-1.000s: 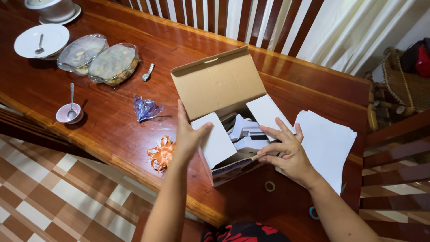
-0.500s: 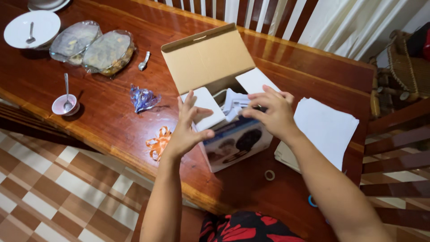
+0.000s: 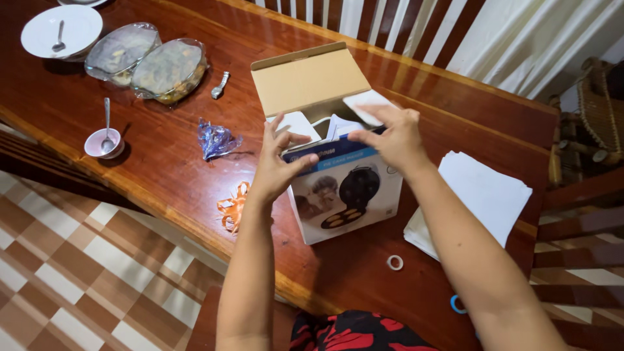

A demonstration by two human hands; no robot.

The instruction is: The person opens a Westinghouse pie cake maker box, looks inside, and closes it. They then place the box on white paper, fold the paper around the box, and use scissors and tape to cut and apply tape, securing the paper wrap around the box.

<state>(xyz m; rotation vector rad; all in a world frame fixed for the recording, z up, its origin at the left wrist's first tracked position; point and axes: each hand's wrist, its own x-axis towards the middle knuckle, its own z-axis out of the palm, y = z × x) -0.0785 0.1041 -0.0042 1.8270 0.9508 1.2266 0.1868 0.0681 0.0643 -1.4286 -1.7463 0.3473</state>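
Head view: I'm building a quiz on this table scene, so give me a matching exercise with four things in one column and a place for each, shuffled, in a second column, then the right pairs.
Things:
1. box
2. ribbon
3. paper stack
4. pink bowl

Places:
A. near the table's edge, below the left hand
B. between both hands, lid open
C. left part of the table, spoon in it
D. right of the box, beyond the right hand

Pairs: 1-B, 2-A, 3-D, 4-C

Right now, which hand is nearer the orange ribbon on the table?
Left. The left hand grips the box's near edge just above the orange ribbon; the right hand is across the box.
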